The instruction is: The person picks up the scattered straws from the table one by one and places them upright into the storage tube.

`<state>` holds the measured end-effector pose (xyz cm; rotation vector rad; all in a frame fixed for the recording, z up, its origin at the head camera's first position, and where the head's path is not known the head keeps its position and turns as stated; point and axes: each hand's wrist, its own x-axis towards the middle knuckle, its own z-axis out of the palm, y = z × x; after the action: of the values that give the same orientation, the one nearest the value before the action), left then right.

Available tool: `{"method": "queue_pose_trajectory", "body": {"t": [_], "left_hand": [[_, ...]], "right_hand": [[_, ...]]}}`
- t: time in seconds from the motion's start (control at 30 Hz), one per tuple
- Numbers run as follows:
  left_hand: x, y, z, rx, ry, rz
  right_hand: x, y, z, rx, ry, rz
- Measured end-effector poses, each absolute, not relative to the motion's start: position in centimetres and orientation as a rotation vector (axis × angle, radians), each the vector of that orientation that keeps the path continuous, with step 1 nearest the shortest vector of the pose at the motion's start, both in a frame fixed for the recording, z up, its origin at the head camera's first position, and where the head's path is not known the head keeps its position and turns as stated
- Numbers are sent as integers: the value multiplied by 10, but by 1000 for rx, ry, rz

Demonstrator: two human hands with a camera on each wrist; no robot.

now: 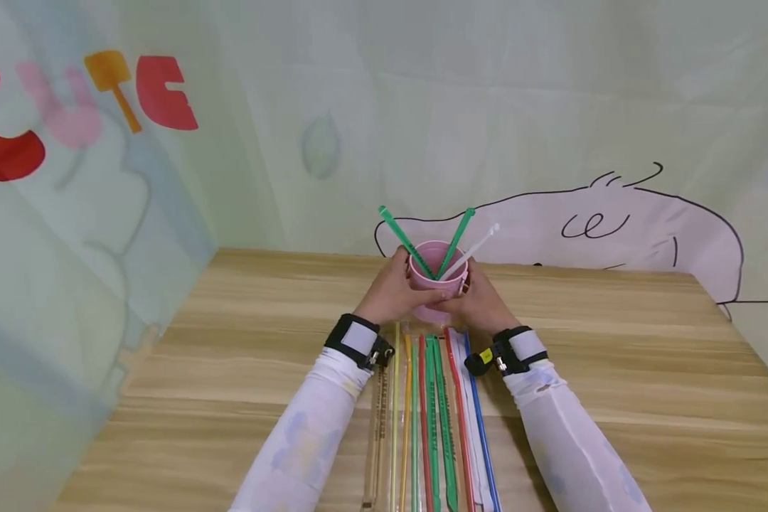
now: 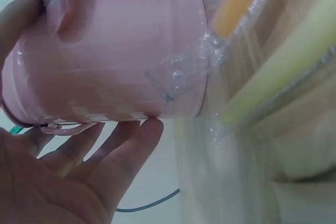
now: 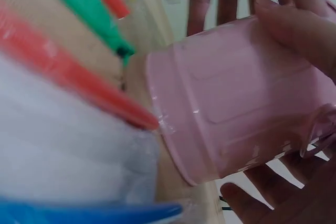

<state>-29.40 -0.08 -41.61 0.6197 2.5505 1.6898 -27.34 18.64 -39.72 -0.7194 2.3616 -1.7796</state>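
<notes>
A small pink pail [image 1: 432, 311] with side lugs stands between my hands near the back of the table. My left hand [image 1: 387, 290] holds its left side, thumb across the front and fingers along the wall. From the right, my right hand [image 1: 483, 299] grips it the same way. Two green sticks, one on the left [image 1: 402, 234] and one on the right [image 1: 459, 233], lean out of the pail with a white stick [image 1: 480, 245]. In the left wrist view the pail's wall [image 2: 115, 51] fills much of the frame; the right wrist view shows its base rim [image 3: 176, 129].
Long coloured straws lie side by side between my forearms, several in clear wrap: a yellow straw [image 1: 395, 419], an orange straw [image 1: 406, 398], a green straw [image 1: 432, 427], a blue straw [image 1: 482, 434]. A printed cloth wall [image 1: 486, 128] rises behind the wooden table [image 1: 243, 320].
</notes>
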Motion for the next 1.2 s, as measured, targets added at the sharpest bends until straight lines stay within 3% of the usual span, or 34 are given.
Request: {"method": "queue_pose_trajectory", "body": {"t": [0.2, 0.6, 0.9, 1.2], "left_hand": [[-293, -1, -415, 618, 2506, 1676], [-276, -83, -401, 420, 2800, 1240], [-234, -114, -400, 372, 2887, 882], [-193, -115, -420, 394, 2897, 744]], "right_hand": [[-274, 188, -398, -714, 2407, -1758], [-286, 140, -402, -732, 2342, -1765], [-306, 139, -432, -628, 2395, -1765], [-308, 136, -431, -652, 2403, -1762]]}}
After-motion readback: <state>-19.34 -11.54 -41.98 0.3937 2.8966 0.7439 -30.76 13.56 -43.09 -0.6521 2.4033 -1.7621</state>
